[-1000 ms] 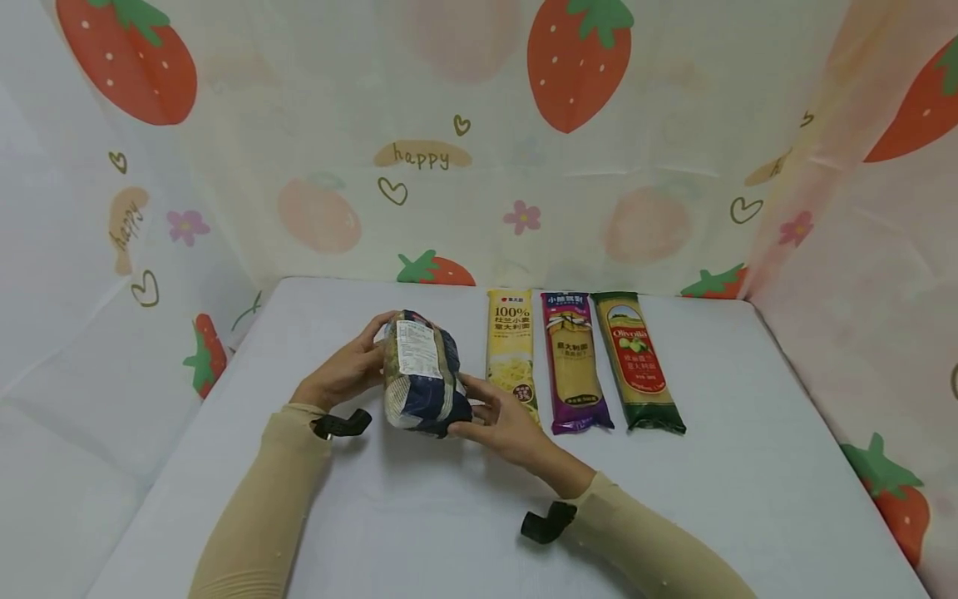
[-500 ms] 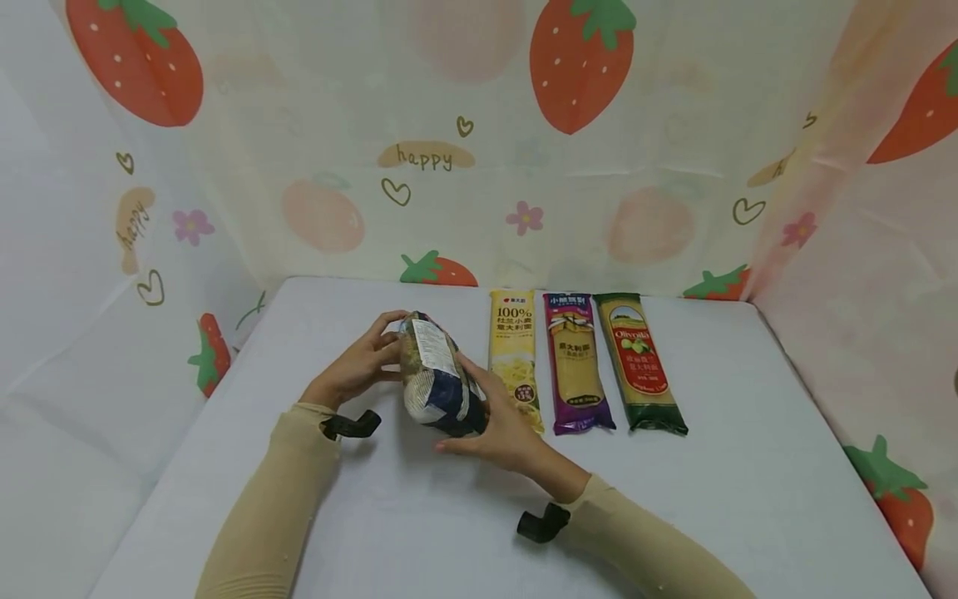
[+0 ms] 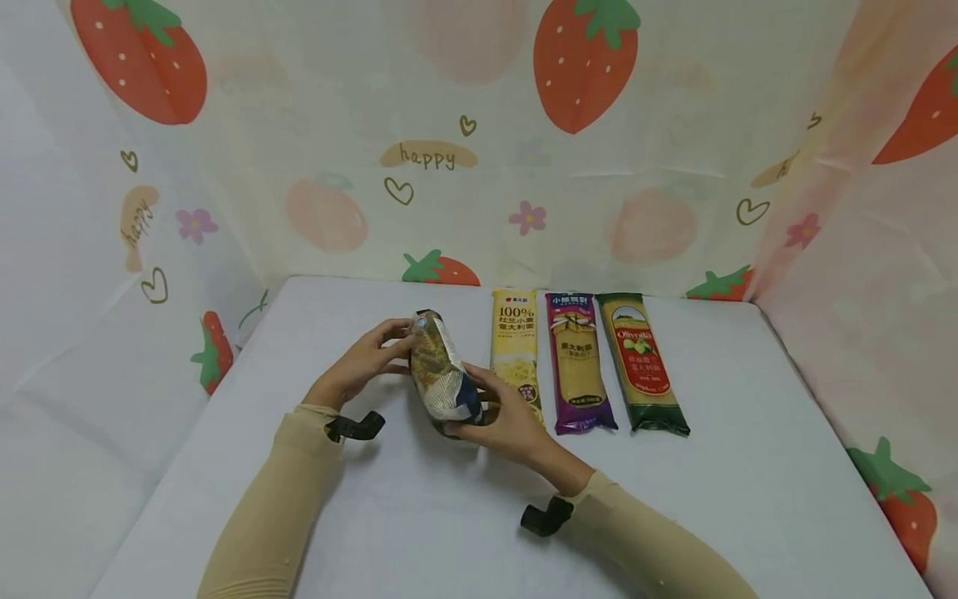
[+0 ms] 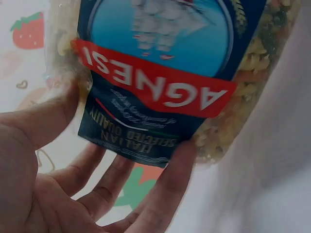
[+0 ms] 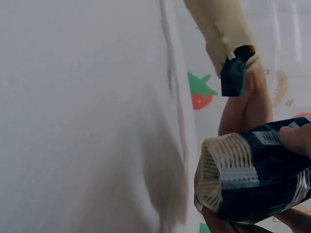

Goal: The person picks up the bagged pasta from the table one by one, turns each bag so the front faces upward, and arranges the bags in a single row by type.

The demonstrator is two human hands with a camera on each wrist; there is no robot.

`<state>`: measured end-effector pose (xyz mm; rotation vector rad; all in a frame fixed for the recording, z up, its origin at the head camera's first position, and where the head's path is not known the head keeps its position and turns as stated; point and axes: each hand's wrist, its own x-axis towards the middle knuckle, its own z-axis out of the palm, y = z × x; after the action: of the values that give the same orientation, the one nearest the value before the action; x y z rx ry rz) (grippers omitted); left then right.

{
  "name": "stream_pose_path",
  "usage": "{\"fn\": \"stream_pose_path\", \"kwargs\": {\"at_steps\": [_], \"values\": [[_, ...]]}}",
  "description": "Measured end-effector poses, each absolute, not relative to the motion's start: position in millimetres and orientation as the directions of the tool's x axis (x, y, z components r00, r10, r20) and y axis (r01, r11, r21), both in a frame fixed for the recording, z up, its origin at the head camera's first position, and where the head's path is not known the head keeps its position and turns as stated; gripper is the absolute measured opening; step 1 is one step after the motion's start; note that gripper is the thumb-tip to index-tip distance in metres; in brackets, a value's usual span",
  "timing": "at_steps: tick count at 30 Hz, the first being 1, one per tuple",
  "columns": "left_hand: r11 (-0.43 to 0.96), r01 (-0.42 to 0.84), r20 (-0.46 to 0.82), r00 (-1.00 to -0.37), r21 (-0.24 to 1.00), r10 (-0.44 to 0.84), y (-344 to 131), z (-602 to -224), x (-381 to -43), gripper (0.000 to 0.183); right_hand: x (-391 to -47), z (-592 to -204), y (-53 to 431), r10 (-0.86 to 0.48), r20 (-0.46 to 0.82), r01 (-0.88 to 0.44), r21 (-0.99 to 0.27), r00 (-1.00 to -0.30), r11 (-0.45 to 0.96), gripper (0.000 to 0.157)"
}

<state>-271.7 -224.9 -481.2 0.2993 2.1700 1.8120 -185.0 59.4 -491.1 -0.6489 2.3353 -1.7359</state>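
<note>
A bag of spiral pasta [image 3: 437, 366] with a dark blue label is held over the table between both hands. My left hand [image 3: 367, 362] grips its far end, with the thumb on one edge and fingers on the other. In the left wrist view the front of the pasta bag [image 4: 155, 92] shows a red AGNESI band, upside down, and pasta through clear sides. My right hand [image 3: 512, 424] holds the near end, thumb underneath and fingers along the right side. The striped near end of the bag [image 5: 233, 165] faces the right wrist view.
Right of the hands, three long pasta packs lie side by side on the white table [image 3: 748, 466]: a yellow pack [image 3: 514, 324], a purple pack [image 3: 576, 358] and a green pack [image 3: 642, 358]. My right hand overlaps the yellow one. A strawberry-print curtain [image 3: 449, 100] encloses the table.
Both hands have turned the pasta bag about its length and shifted it slightly right. Its white label has rolled to the right, and the clear side with pasta now faces up.
</note>
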Motion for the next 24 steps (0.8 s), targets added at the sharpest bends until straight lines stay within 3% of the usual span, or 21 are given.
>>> {"fn": "stream_pose_path", "kwargs": {"at_steps": [10, 15, 17, 24], "values": [[0.181, 0.015, -0.056, -0.922, 0.983, 0.383, -229, -484, -265, 0.058, -190, -493, 61, -0.393, 0.069, -0.158, -0.967, -0.917, 0.198, 0.073], [0.252, 0.008, -0.077, -0.943, 0.968, 0.325, -231, -483, -262, 0.063, -194, -490, 60, -0.345, 0.051, -0.1, -0.987, -0.937, 0.128, 0.072], [0.29, -0.012, -0.1, -0.952, 0.957, 0.29, -231, -482, -259, 0.063, -195, -490, 58, -0.34, 0.044, -0.071, -0.995, -0.939, 0.07, 0.074], [0.154, -0.175, -0.211, -0.941, 0.973, 0.264, -225, -487, -250, 0.07, -191, -491, 53, -0.317, -0.02, 0.059, -0.992, -0.948, -0.115, 0.079]]}}
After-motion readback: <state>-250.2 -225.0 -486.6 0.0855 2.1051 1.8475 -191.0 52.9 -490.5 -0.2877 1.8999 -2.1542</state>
